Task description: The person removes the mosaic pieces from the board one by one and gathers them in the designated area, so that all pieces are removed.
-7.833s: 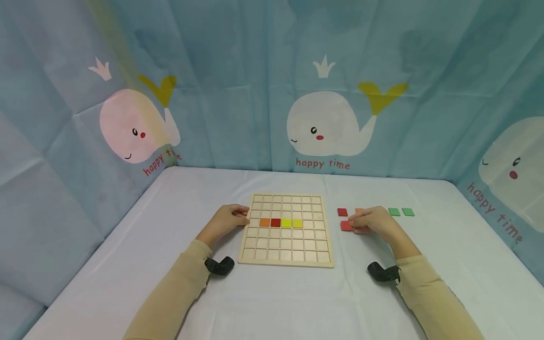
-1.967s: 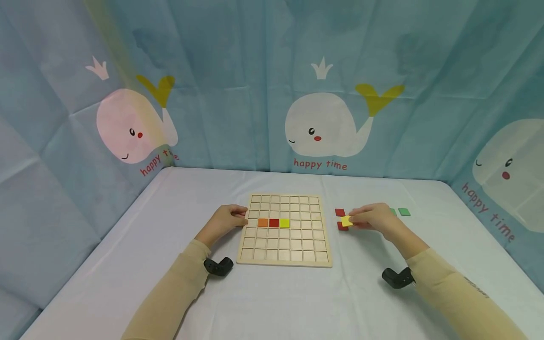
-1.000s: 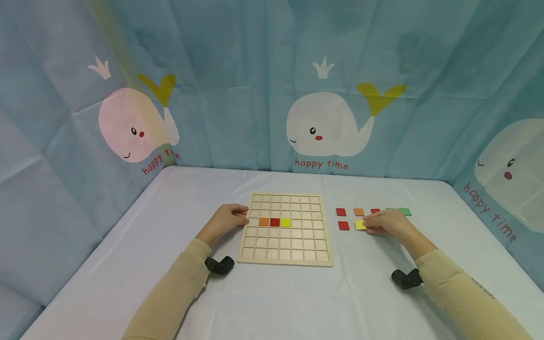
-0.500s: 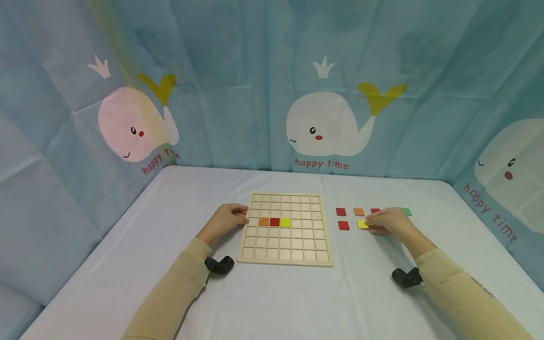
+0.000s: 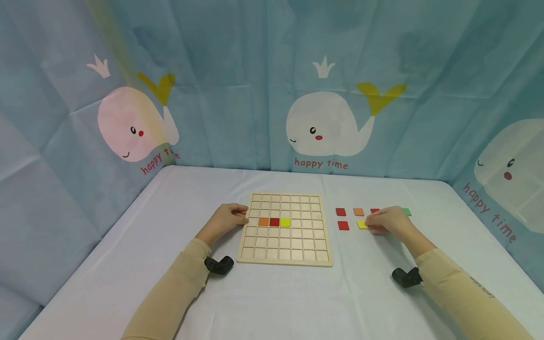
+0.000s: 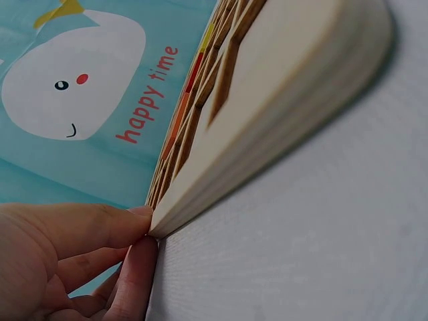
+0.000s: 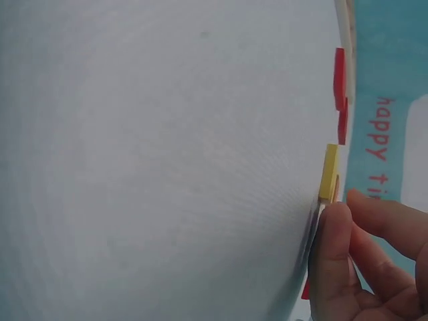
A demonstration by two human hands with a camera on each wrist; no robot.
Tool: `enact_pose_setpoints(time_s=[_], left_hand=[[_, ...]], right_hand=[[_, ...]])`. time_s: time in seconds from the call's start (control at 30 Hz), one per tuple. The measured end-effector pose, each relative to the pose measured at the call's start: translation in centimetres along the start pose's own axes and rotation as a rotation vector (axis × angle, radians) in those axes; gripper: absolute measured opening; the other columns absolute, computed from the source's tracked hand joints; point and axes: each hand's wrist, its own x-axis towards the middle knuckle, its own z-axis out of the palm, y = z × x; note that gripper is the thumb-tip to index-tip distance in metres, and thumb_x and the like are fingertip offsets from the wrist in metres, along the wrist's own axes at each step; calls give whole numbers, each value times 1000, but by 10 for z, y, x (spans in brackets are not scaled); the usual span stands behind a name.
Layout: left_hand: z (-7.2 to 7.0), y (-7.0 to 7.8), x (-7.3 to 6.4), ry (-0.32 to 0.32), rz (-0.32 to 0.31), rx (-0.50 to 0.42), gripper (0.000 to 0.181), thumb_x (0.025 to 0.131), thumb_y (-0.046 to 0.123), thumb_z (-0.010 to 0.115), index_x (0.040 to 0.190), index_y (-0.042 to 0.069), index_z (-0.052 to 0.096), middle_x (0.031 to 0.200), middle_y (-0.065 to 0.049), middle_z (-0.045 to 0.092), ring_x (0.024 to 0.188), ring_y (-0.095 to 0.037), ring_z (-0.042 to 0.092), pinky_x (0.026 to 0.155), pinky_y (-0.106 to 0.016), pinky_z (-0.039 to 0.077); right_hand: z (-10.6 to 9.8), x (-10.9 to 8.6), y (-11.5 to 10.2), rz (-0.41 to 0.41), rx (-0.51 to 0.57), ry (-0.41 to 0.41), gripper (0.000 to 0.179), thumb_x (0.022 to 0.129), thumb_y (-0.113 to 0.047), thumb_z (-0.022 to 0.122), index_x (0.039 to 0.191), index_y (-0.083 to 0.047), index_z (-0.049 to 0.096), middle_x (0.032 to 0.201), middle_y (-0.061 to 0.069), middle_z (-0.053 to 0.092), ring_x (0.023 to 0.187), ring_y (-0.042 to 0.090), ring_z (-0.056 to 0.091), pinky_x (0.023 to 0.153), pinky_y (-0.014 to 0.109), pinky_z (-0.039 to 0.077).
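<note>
A square wooden grid board (image 5: 284, 244) lies on the white table. In one row sit an orange tile (image 5: 263, 222), a dark red tile (image 5: 274, 222) and a yellow-green tile (image 5: 285, 222). At the board's left edge my left hand (image 5: 222, 224) pinches the rim (image 6: 194, 207) between thumb and fingers. Right of the board, a yellow tile (image 5: 362, 225) lies on the cloth. The fingertips of my right hand (image 5: 392, 221) are right at its near end; in the right wrist view, thumb and forefinger stand slightly apart beside the yellow tile (image 7: 329, 172).
Two red tiles, one behind (image 5: 341, 212) and one in front (image 5: 343, 225), lie between board and right hand. An orange tile (image 5: 359, 212), a partly hidden red tile (image 5: 374, 210) and a green tile (image 5: 407, 211) lie behind. A whale-printed curtain (image 5: 238, 123) backs the table.
One of two yellow tiles has left the board; my right hand carried it right and set it on the cloth. The fingers have since slid slightly off it. My left hand has stayed put.
</note>
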Motion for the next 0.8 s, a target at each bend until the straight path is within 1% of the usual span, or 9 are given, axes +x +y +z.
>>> enact_pose_setpoints(time_s=[0.13,0.23,0.53,0.7,0.8], left_hand=[[0,-1,1,0,4,-3,46,88,10,71,131,-1,61,117,-15,68,101,-21,64,85,-30,51],[0,-1,1,0,6,0,46,88,10,71,131,-1,61,117,-15,68,101,-21,63,85,-30,51],[0,-1,1,-1,-3,15,46,88,11,71,132,1,61,117,-14,68,103,-21,63,87,-31,51],[0,-2,2,-1,-4,35,46,89,12,71,132,2,61,117,-13,68,105,-22,63,89,-32,50],[0,-2,2,-3,-3,33,46,89,12,71,133,2,61,118,-14,68,105,-21,63,89,-32,50]], right_hand=[[1,0,-1,16,-17,5,42,92,-18,71,121,10,63,71,-2,67,61,8,63,63,17,53],[2,1,-1,8,-26,7,42,91,-18,72,121,10,64,71,-2,66,60,8,62,63,17,53],[6,5,-1,0,-39,8,34,89,-11,73,117,9,68,80,5,68,62,8,61,62,19,54],[7,5,-1,-13,-44,-4,32,89,-9,72,115,9,68,80,4,69,62,8,60,62,19,54],[6,6,-1,2,-43,1,34,88,-11,73,115,9,67,80,4,69,63,8,61,62,20,54]])
